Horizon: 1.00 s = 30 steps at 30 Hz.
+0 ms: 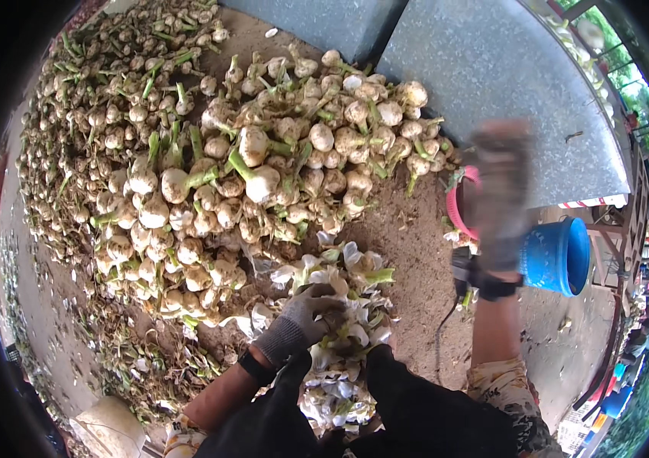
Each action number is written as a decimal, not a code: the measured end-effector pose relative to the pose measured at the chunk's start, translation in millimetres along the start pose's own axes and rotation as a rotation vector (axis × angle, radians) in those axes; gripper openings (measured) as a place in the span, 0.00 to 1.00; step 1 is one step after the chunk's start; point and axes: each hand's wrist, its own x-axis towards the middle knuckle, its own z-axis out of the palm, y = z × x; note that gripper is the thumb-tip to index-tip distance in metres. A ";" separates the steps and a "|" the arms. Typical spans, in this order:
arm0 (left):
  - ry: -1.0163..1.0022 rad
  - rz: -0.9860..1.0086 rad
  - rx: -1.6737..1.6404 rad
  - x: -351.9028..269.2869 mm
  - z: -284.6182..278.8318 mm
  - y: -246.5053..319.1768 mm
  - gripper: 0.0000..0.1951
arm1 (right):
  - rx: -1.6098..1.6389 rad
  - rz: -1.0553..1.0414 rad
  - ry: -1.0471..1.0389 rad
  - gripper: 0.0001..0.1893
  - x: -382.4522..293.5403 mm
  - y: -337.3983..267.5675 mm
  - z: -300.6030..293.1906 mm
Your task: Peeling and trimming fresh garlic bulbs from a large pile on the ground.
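Observation:
My left hand [304, 318], in a grey knit glove, is low in front of me with curled fingers over a pile of white garlic skins [338, 383]. Whether anything sits in its fingers is hidden. My right hand [499, 197], also gloved, is reaching out to the right and is badly blurred; its fingers cannot be made out. It partly covers a pink plastic basket [455, 209] on the ground. Beyond my left hand spreads a large heap of garlic bulbs [264, 183], soil-stained, many with short green stalks.
Smaller bulbs [101, 120] lie at the far left. Grey metal sheeting [490, 74] stands beyond the heap. A blue bucket [550, 257] is tilted right of my right wrist. A dark cable [441, 338] runs over the ground. Trimmings [152, 360] and a pale container [109, 426] are at lower left.

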 end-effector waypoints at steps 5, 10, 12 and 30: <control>-0.023 -0.184 0.375 32.8 -9.3 15.3 0.16 | -1.079 0.257 -0.496 0.14 -83.9 95.8 47.0; 0.434 -0.024 0.537 32.7 -16.0 30.6 0.24 | -0.638 0.208 -0.382 0.15 -99.3 31.9 90.9; 0.370 -0.001 0.488 34.0 -16.8 32.3 0.22 | -0.586 0.167 -0.350 0.16 -100.1 -4.1 98.7; 0.076 -0.351 -0.838 15.7 -24.5 30.7 0.12 | -0.352 0.412 -0.234 0.34 -158.0 -1.8 101.7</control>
